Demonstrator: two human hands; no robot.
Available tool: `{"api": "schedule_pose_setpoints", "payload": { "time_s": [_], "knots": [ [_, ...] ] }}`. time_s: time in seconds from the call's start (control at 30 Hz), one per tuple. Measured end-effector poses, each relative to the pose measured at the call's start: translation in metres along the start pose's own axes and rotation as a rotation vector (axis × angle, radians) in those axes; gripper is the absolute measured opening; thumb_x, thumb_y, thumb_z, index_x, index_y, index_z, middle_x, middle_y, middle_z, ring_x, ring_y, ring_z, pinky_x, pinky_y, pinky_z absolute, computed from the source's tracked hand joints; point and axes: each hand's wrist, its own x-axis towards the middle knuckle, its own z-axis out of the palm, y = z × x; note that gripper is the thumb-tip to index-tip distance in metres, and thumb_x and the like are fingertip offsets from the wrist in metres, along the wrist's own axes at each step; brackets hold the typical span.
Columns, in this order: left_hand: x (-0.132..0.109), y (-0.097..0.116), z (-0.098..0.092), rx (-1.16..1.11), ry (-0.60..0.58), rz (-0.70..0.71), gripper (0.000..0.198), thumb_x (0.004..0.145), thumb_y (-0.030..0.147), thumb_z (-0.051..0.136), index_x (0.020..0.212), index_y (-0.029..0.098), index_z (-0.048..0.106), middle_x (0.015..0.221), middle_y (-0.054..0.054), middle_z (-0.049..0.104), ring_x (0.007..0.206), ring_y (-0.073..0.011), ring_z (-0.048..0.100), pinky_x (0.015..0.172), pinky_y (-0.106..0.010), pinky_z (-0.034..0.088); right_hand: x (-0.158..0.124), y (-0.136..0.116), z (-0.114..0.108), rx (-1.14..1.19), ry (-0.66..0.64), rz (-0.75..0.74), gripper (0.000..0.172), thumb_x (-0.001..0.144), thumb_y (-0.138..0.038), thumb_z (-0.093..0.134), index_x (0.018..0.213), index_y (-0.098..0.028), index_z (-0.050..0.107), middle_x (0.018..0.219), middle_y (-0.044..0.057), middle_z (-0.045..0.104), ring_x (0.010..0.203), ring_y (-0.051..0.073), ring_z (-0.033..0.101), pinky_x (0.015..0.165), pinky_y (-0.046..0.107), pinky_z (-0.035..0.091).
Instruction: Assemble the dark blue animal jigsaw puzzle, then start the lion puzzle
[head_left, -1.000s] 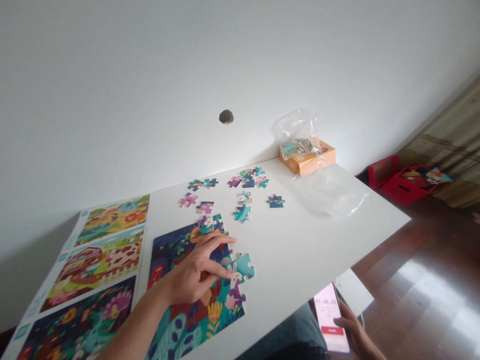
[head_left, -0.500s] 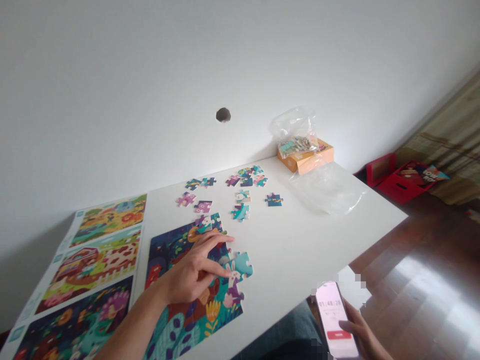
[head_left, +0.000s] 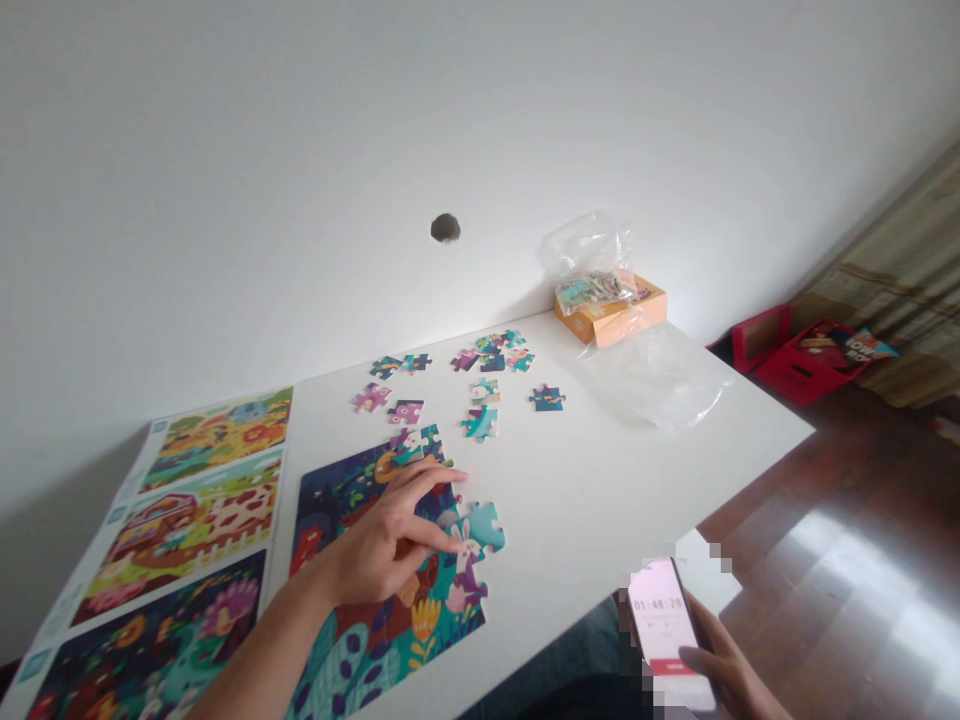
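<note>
My left hand [head_left: 390,535] rests on a partly assembled colourful jigsaw puzzle [head_left: 375,580] on the white table [head_left: 600,480]. Its fingers are spread, and the thumb and forefinger touch a teal piece with a white rabbit [head_left: 476,530] at the puzzle's right edge. My right hand [head_left: 724,670] is low at the bottom right, below the table edge. It is closed around a smartphone [head_left: 664,630] whose screen shows a timer.
Several loose puzzle pieces [head_left: 480,385] lie beyond the puzzle. A reference sheet with three pictures [head_left: 172,520] lies at the left. An orange box [head_left: 611,312] under a bag of pieces and an empty clear bag [head_left: 656,380] sit at the far right. Red crates [head_left: 799,355] stand on the wooden floor.
My right hand has shifted the phone slightly down and to the right. My left hand has stayed on the rabbit piece, almost still.
</note>
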Motion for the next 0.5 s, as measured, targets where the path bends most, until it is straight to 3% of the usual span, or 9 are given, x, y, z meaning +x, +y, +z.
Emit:
{"api": "schedule_pose_setpoints", "payload": {
  "time_s": [0.17,0.27,0.4,0.5],
  "knots": [
    [-0.001,-0.001,0.0,0.011,-0.006,-0.01,0.052,0.08,-0.001,0.054,0.1,0.04,0.077,0.151,0.004,0.039,0.142,-0.0314,0.027,0.119,-0.057,0.022,0.001,0.001,0.0,0.048,-0.01,0.019,0.073,0.065,-0.032,0.075,0.135,-0.025,0.056,0.132,0.012,0.063,0.121,0.04,0.057,0.101,0.056,0.045],
    [0.0,-0.001,0.0,0.0,-0.006,-0.004,0.054,0.079,-0.003,0.053,0.101,0.041,0.076,0.151,0.004,0.039,0.142,-0.0311,0.027,0.118,-0.058,0.022,0.003,0.004,0.002,0.16,0.0,0.088,0.07,0.065,-0.032,0.074,0.133,-0.025,0.057,0.119,0.012,0.071,0.105,0.04,0.066,0.09,0.055,0.051],
    [0.0,0.002,-0.001,-0.025,0.008,-0.006,0.058,0.076,-0.005,0.053,0.1,0.042,0.077,0.149,0.004,0.039,0.14,-0.0308,0.029,0.117,-0.058,0.025,0.017,0.002,-0.002,0.202,0.105,0.186,0.071,0.064,-0.041,0.071,0.131,-0.019,0.059,0.088,0.013,0.076,0.077,0.04,0.071,0.077,0.057,0.055],
    [0.001,0.006,-0.002,-0.022,0.025,-0.03,0.059,0.074,-0.007,0.055,0.098,0.042,0.077,0.148,0.003,0.041,0.138,-0.0309,0.032,0.116,-0.058,0.027,0.037,-0.006,-0.021,0.092,0.185,0.211,0.079,0.061,-0.049,0.072,0.134,-0.022,0.057,0.091,0.017,0.075,0.081,0.045,0.071,0.079,0.064,0.053]
  ]
}}
